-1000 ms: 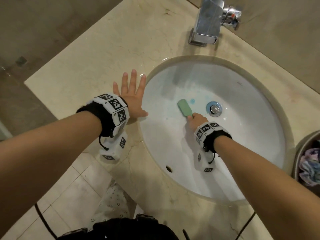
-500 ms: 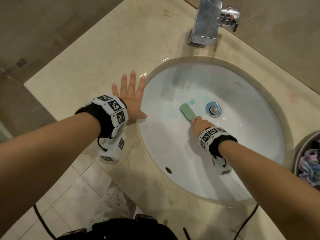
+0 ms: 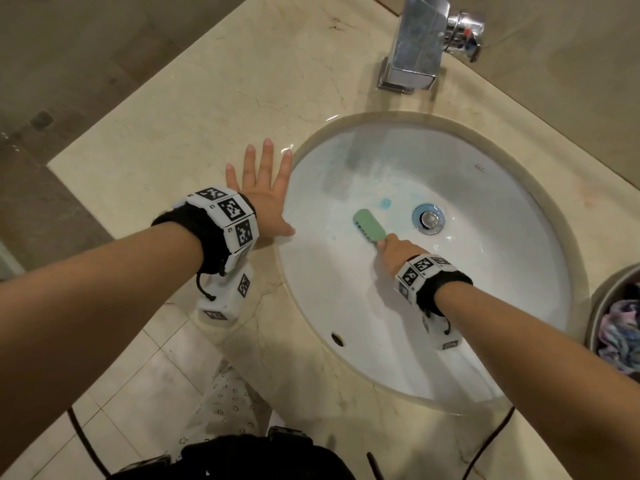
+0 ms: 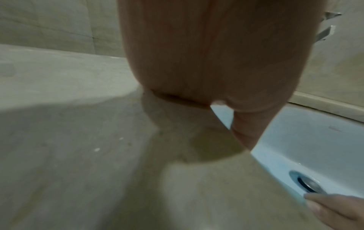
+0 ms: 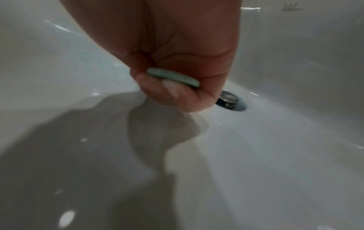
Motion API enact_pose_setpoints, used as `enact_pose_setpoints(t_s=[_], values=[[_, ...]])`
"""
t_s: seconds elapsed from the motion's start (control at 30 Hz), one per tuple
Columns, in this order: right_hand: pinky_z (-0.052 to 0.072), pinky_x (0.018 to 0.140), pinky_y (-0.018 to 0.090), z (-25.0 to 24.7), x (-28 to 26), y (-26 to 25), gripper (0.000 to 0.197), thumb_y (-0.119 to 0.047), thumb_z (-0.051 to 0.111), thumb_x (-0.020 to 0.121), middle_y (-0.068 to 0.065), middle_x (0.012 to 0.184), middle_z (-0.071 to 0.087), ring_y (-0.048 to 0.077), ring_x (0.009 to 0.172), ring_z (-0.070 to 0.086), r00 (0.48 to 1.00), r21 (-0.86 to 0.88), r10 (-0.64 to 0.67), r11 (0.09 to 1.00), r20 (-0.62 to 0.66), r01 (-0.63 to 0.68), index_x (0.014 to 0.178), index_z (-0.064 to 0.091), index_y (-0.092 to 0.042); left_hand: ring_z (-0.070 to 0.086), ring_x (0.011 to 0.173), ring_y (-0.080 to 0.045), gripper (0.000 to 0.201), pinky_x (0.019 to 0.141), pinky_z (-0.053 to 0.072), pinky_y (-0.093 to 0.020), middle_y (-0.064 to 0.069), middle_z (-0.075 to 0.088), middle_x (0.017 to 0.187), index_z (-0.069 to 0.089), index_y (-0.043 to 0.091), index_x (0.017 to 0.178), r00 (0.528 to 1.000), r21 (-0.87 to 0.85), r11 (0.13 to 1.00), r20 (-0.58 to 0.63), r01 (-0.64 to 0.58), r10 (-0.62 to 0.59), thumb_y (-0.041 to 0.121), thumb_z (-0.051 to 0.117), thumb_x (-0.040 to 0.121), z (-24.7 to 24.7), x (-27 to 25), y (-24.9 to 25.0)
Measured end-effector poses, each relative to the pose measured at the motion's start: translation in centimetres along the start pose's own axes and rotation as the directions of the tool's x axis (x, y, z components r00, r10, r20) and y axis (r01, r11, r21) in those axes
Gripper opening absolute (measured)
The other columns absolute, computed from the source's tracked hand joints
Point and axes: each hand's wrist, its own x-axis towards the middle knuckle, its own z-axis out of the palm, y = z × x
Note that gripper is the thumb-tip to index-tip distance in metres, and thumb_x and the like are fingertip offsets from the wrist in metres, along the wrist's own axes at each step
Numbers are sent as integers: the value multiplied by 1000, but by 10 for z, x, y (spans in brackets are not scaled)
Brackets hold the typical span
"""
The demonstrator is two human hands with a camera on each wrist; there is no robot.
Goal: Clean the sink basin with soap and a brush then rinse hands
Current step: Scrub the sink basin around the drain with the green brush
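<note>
Brush (image 3: 369, 224) in basin (image 3: 502, 237), left of drain (image 3: 428, 218); faucet (image 3: 415, 43) behind.

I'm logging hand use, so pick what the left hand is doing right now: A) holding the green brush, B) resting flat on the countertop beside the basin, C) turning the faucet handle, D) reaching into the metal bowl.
B: the left hand lies with fingers spread on the countertop beside the basin, while the right hand holds the green brush.

Beige marble table (image 3: 194, 109), 1 bowl, tiled floor

A chrome faucet (image 3: 417, 46) stands on the table beyond the fingers; a round metal bowl (image 3: 597, 306) of crumpled cloth (image 3: 620, 334) sits far right of them; pale floor tiles (image 3: 145, 386) lie below the table's near edge.
</note>
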Motion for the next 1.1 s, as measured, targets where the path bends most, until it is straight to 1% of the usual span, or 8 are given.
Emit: enact_pose_setpoints(t_s=[0.1,0.2,0.43,0.63,0.8,0.87,0.97,1.1], values=[[44,66,33,-10,1,3,28,-33,23,101,12,93,61,26,74,56,998,32,31,999,-57,-29,96,41,-11,-35,134,-35,122,108,-13,-57,-11,-45,142,-38,20,137,1000,8,1000,-1,0,0,52,64,79,0,1,0],[47,68,32,-13,3,-8,29,-22,25,102,15,104,59,26,81,59,998,29,21,999,-59,-20,108,47,-3,-35,134,-34,121,108,-14,-56,-11,-45,142,-38,20,137,1000,5,1000,-3,0,0,52,64,79,0,1,1],[39,66,32,2,0,-36,38,-34,22,102,10,96,58,24,74,50,995,21,-71,997,72,70,111,45,-6,-35,134,-34,121,108,-13,-56,-10,-45,143,-37,21,138,1000,-4,1000,-17,-2,2,50,65,79,1,0,1],[43,69,34,-10,-3,6,35,-36,22,101,7,89,58,27,76,56,1000,-57,-4,998,-2,4,105,45,-10,-36,134,-35,122,108,-14,-57,-11,-46,142,-38,21,137,1000,0,1000,-6,-3,3,50,64,79,1,0,1],[41,95,39,-29,6,6,36,-19,39,97,17,131,51,32,119,50,999,29,44,999,17,-44,129,48,-7,-35,134,-34,122,108,-14,-57,-11,-45,143,-37,21,138,1000,2,1000,-17,0,0,50,65,79,1,1,1],[43,88,37,-28,4,-8,33,-17,35,99,19,127,52,31,112,54,1000,32,-9,999,22,8,126,48,-4,-35,134,-35,122,108,-13,-57,-11,-45,143,-37,21,138,1000,4,1000,-17,1,-1,51,65,79,1,1,1],[39,66,31,-16,3,-35,31,-24,27,102,16,108,60,25,79,53,997,57,-76,996,16,75,109,48,-2,-35,134,-35,121,108,-13,-57,-11,-45,142,-37,21,138,1000,2,1000,-13,-3,3,51,65,79,1,1,1],[38,67,30,6,-1,-56,37,-33,24,102,12,102,60,24,76,49,992,84,-85,993,92,78,112,46,-5,-34,134,-35,120,108,-13,-57,-11,-44,143,-36,21,139,1000,-1,1000,-17,0,0,49,65,80,0,0,1]])
